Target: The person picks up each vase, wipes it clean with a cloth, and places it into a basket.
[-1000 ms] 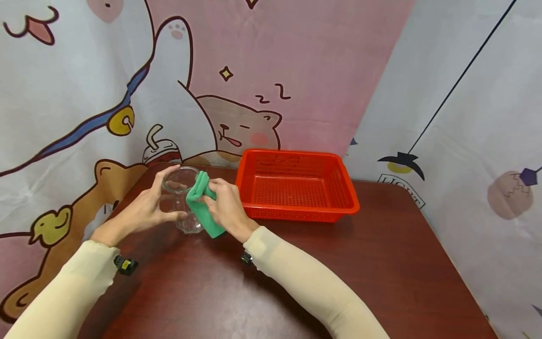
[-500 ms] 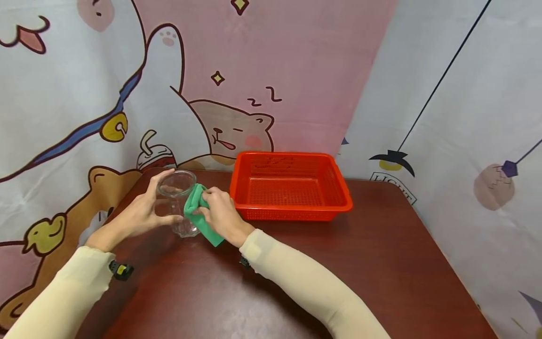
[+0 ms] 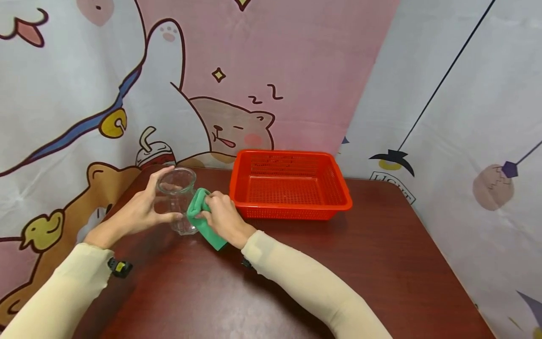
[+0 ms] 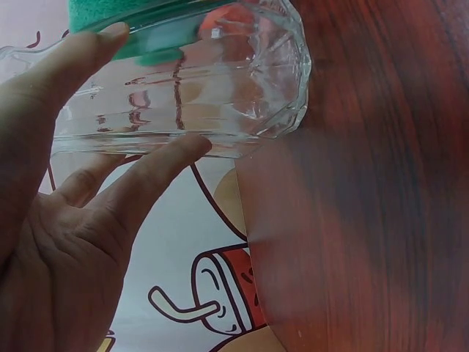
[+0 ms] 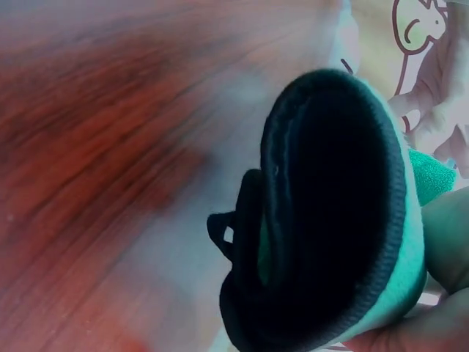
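Note:
A clear glass jar (image 3: 181,203) stands to the left of the red basket in the head view, its rim facing up. My left hand (image 3: 141,209) grips it from the left, thumb in front and fingers behind. On its right side, my right hand (image 3: 225,216) pinches a folded green cloth (image 3: 206,228) against the glass. The left wrist view shows the jar's ribbed wall (image 4: 220,103), with the green cloth (image 4: 99,11) beyond it. Close up in the right wrist view, the dark-edged fold of cloth (image 5: 410,253) hangs from my fingers and hides most of the jar.
A red plastic basket (image 3: 292,206) with a perforated floor sits at the back of the dark brown wooden table (image 3: 271,282), right of the hands. Behind the table hangs a cartoon-printed curtain (image 3: 305,80), close to the jar's left side.
My right hand has slid the cloth downward along the jar's side, from near the rim to lower on the wall. The left hand keeps its hold. The head view has shifted slightly.

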`<state>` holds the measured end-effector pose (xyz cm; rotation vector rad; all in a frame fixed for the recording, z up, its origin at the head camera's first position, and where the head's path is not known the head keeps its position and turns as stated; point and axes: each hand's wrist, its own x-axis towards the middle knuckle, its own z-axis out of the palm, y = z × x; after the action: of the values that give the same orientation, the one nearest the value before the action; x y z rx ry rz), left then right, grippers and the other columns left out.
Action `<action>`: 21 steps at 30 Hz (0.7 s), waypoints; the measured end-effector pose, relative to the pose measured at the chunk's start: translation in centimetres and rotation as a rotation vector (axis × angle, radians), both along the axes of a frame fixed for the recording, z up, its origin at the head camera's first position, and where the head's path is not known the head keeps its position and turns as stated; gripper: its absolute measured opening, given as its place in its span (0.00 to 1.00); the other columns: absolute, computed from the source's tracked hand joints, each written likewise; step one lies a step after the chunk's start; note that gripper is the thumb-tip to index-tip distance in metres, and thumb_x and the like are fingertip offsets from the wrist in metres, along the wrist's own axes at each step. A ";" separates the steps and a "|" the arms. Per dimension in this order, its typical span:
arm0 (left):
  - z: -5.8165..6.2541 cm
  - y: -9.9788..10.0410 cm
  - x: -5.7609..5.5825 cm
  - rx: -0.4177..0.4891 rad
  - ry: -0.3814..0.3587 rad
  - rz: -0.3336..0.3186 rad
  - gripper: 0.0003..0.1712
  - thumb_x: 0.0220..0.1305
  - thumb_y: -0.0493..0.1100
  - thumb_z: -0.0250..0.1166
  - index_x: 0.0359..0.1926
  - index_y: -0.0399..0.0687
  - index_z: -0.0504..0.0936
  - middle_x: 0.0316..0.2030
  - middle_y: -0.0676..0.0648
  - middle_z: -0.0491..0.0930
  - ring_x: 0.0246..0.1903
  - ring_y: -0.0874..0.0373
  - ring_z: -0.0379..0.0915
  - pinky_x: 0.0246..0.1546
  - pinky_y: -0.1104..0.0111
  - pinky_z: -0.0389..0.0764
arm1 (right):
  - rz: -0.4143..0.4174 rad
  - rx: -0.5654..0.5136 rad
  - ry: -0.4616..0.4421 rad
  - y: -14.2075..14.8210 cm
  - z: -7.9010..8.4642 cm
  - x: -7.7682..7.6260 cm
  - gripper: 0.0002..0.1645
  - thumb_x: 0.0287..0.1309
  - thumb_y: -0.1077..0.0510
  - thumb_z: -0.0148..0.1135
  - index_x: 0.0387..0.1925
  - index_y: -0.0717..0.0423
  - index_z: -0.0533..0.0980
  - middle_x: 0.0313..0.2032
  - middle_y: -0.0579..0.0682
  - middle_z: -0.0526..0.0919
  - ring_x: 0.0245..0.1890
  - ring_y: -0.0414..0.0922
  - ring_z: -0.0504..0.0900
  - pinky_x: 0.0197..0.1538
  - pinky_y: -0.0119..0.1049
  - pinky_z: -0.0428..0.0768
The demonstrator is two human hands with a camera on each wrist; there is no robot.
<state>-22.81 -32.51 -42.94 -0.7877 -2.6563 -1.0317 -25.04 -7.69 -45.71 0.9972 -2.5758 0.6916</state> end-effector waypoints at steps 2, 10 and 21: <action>0.1 0.1 0.0 0.000 0.004 -0.008 0.69 0.44 0.47 0.80 0.76 0.61 0.39 0.55 0.51 0.74 0.48 0.50 0.79 0.44 0.49 0.79 | -0.003 0.013 -0.010 0.0 -0.1 0.0 0.17 0.54 0.42 0.67 0.34 0.51 0.82 0.28 0.43 0.72 0.30 0.36 0.72 0.30 0.25 0.72; 0.1 0.1 0.0 -0.003 -0.001 0.004 0.69 0.45 0.46 0.80 0.76 0.62 0.39 0.55 0.53 0.74 0.49 0.49 0.79 0.45 0.48 0.78 | -0.012 0.081 -0.068 0.1 -0.7 0.3 0.17 0.53 0.42 0.67 0.34 0.50 0.81 0.26 0.43 0.70 0.29 0.38 0.73 0.29 0.25 0.72; -0.2 0.0 -0.1 -0.005 -0.004 0.011 0.69 0.44 0.48 0.80 0.76 0.63 0.39 0.55 0.53 0.74 0.49 0.48 0.79 0.45 0.47 0.77 | -0.016 0.112 -0.082 0.3 -1.6 0.4 0.13 0.53 0.42 0.69 0.25 0.45 0.80 0.24 0.43 0.70 0.29 0.40 0.75 0.31 0.28 0.75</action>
<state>-22.89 -32.56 -43.10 -0.7723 -2.6649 -1.0257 -24.66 -7.43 -47.29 1.0007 -2.7175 0.6016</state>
